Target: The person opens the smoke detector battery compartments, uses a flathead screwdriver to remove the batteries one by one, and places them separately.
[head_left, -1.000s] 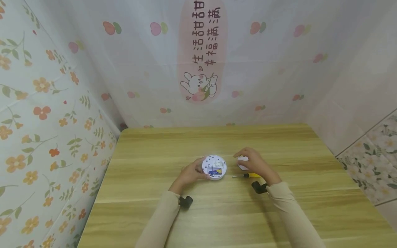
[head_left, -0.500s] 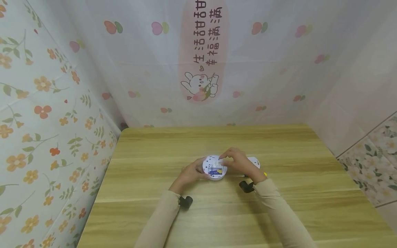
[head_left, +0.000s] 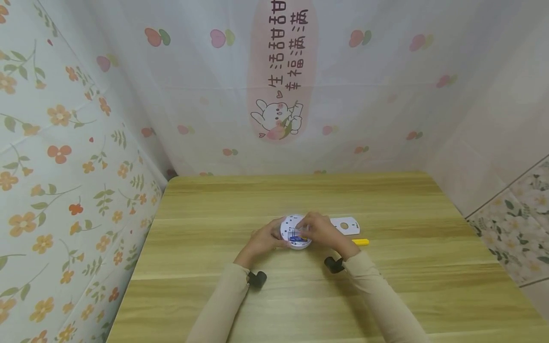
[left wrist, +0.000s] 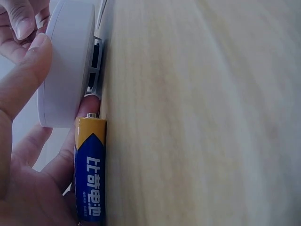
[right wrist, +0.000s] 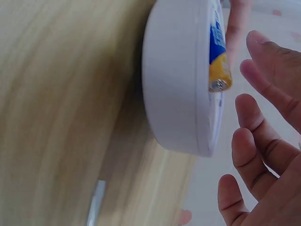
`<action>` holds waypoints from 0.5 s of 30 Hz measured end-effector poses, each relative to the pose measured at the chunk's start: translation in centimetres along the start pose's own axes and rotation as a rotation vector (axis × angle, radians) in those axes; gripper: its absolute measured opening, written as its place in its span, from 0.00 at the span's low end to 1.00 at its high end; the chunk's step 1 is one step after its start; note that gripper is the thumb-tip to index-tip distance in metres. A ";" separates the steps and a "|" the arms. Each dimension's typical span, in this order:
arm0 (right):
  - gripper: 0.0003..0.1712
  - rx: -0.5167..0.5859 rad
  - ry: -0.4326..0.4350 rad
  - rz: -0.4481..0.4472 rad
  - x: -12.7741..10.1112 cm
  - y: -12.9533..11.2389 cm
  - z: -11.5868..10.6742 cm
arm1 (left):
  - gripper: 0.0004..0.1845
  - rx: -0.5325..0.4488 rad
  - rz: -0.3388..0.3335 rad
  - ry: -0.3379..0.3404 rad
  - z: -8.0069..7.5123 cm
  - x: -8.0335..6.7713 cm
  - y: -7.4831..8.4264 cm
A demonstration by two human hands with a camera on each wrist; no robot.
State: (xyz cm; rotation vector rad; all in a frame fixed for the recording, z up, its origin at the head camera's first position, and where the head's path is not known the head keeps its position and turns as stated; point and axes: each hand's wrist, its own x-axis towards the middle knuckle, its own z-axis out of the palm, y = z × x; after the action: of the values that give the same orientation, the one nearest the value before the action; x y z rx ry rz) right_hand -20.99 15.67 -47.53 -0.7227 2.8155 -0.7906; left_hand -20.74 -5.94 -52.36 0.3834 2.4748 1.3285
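Observation:
A round white smoke detector (head_left: 286, 228), a raised grille on its underside, is held at its left edge by my left hand (head_left: 262, 239), thumb on the rim. In its open compartment sits a blue and yellow battery (right wrist: 218, 56), one end poking above the rim. Over the detector's right side is my right hand (head_left: 321, 231); its fingers are bent loosely, apart from the battery in the right wrist view. A second blue and yellow battery (left wrist: 89, 174) lies at the table surface beside my left palm; whether the palm grips it I cannot tell.
Right of the detector lies a white plate (head_left: 344, 226) with a round hole. The yellow handle of a screwdriver (head_left: 360, 242) shows in front of it, and my right hand hides part of it. A patterned curtain (head_left: 201, 95) hangs behind the wooden table (head_left: 300, 300).
My right hand has moved left from the plate and screwdriver to over the detector, uncovering the plate. My left hand stays on the detector.

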 end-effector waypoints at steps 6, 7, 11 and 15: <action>0.09 -0.020 -0.003 -0.016 0.0 0.2 0.6 | 0.45 -0.013 0.000 -0.004 0.0 0.0 0.0; 0.09 -0.024 -0.002 -0.021 -0.1 0.3 0.7 | 0.45 -0.010 -0.001 -0.004 0.0 0.0 0.0; 0.09 -0.030 -0.003 -0.030 -0.2 0.5 1.0 | 0.45 -0.002 0.002 0.000 0.0 0.0 0.0; 0.09 -0.029 -0.011 -0.029 -0.4 0.4 1.1 | 0.46 -0.010 0.006 -0.001 0.0 0.0 0.0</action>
State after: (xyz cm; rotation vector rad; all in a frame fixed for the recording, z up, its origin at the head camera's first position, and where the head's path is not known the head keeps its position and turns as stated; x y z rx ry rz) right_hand -20.56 15.65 -48.69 -0.7714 2.8185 -0.7495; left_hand -20.75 -5.96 -52.41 0.3896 2.4677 1.3424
